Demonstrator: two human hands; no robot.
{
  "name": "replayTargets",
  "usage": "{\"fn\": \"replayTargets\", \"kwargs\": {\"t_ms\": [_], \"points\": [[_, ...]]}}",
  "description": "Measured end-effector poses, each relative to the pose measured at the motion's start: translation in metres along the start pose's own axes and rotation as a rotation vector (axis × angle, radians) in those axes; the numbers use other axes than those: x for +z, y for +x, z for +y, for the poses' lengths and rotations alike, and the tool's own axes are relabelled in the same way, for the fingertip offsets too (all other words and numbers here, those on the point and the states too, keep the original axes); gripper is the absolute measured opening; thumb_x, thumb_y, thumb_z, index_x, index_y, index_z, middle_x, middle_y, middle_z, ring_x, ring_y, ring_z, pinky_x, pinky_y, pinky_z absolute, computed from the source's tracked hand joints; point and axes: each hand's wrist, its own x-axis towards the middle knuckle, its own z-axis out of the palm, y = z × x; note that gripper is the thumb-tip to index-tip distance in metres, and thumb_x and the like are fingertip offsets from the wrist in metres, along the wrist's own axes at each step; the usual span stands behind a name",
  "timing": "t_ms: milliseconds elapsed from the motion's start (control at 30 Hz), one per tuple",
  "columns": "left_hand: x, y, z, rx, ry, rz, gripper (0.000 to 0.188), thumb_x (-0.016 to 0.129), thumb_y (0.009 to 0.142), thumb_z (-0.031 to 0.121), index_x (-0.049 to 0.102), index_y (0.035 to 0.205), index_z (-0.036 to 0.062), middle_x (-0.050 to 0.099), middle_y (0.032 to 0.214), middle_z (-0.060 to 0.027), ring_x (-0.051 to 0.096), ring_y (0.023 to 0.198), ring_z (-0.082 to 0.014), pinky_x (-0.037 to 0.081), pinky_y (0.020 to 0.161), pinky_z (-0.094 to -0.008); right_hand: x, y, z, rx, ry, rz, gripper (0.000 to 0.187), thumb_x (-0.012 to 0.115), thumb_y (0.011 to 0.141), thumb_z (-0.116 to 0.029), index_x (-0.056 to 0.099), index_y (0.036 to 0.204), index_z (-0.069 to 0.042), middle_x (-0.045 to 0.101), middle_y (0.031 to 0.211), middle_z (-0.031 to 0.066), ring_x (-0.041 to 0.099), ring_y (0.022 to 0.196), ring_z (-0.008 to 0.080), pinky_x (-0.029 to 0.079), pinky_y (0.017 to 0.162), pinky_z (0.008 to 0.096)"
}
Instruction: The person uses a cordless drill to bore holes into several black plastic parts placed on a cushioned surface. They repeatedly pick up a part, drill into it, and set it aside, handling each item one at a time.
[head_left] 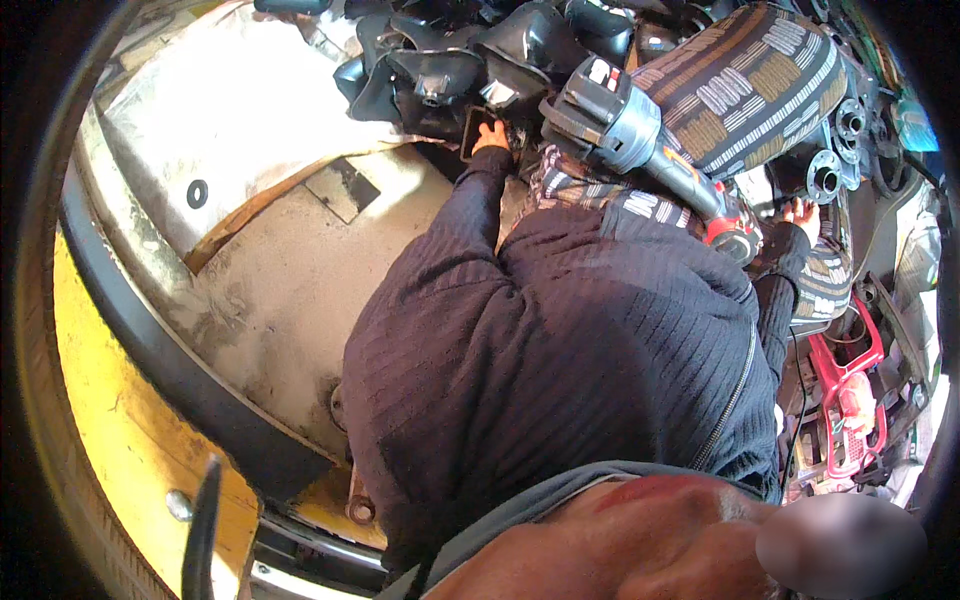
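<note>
My left hand [490,138] reaches forward to the pile of black parts. Its fingers curl over the edge of a dark rectangular part [477,145]. Out to the right, my right hand [800,214] is beside a grey flanged metal hub [824,176], fingers bent up close under its rim. Whether it grips the hub or something behind is hidden. Between my arms a cordless power tool [660,165], grey with red and black ends, rests on a rounded form in patterned fabric [745,90].
Several glossy black moulded parts [440,85] are heaped at the far side. A white sheet [240,110] bearing a black washer [197,193] is at far left. Pink plastic panels [850,400] lie at right. A yellow edge [120,400] with a dark border curves along the left.
</note>
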Motion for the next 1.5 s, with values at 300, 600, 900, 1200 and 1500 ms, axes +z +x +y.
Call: {"fn": "replayTargets", "kwargs": {"t_ms": [300, 600, 900, 1200, 1500], "points": [[0.002, 0.012, -0.007, -0.005, 0.028, 0.022, 0.038, 0.052, 0.080, 0.018, 0.048, 0.118, 0.0222, 0.048, 0.108, -0.0144, 0.061, 0.089, -0.0326, 0.050, 0.070, -0.0427, 0.014, -0.025, -0.028, -0.029, 0.054, 0.113, 0.039, 0.053, 0.086, -0.028, 0.044, 0.117, -0.007, 0.044, 0.119, 0.0081, 0.046, 0.108, 0.0276, 0.043, 0.084, 0.0448], [-0.010, 0.015, 0.002, -0.061, 0.068, -0.150, 0.044, 0.059, 0.076, 0.019, 0.048, 0.119, 0.0208, 0.048, 0.114, -0.0137, 0.059, 0.097, -0.0321, 0.049, 0.079, -0.0424, 0.039, -0.044, -0.075, 0.241, 0.597, 0.272, 0.032, 0.053, 0.086, -0.026, 0.049, 0.112, -0.008, 0.050, 0.115, 0.0073, 0.050, 0.103, 0.0275, 0.047, 0.079, 0.0434], [0.002, 0.029, -0.004, -0.164, -0.107, -0.193, 0.046, 0.064, 0.073, 0.022, 0.051, 0.117, 0.0228, 0.048, 0.118, -0.0124, 0.054, 0.106, -0.0299, 0.046, 0.085, -0.0419, 0.036, -0.043, -0.076, 0.261, 0.607, 0.272, 0.035, 0.052, 0.087, -0.024, 0.047, 0.117, -0.006, 0.047, 0.120, 0.0075, 0.048, 0.106, 0.0273, 0.046, 0.081, 0.0414], [0.006, 0.029, -0.021, 0.049, -0.144, -0.109, 0.051, 0.072, 0.065, 0.031, 0.056, 0.112, 0.0177, 0.060, 0.106, -0.0117, 0.056, 0.101, -0.0279, 0.046, 0.086, -0.0378, 0.017, -0.065, -0.157, 0.144, 0.577, 0.405, 0.037, 0.055, 0.086, -0.026, 0.048, 0.117, -0.007, 0.048, 0.120, 0.0071, 0.050, 0.104, 0.0246, 0.045, 0.084, 0.0383], [0.021, 0.042, -0.041, -0.040, -0.329, -0.118, 0.046, 0.074, 0.063, 0.037, 0.065, 0.106, 0.0214, 0.066, 0.095, -0.0071, 0.063, 0.090, -0.0219, 0.049, 0.080, -0.0325, 0.043, -0.073, -0.237, -0.016, 0.748, 0.185, 0.031, 0.056, 0.085, -0.021, 0.053, 0.113, -0.006, 0.053, 0.113, 0.0063, 0.052, 0.100, 0.0231, 0.046, 0.081, 0.0372]]}}
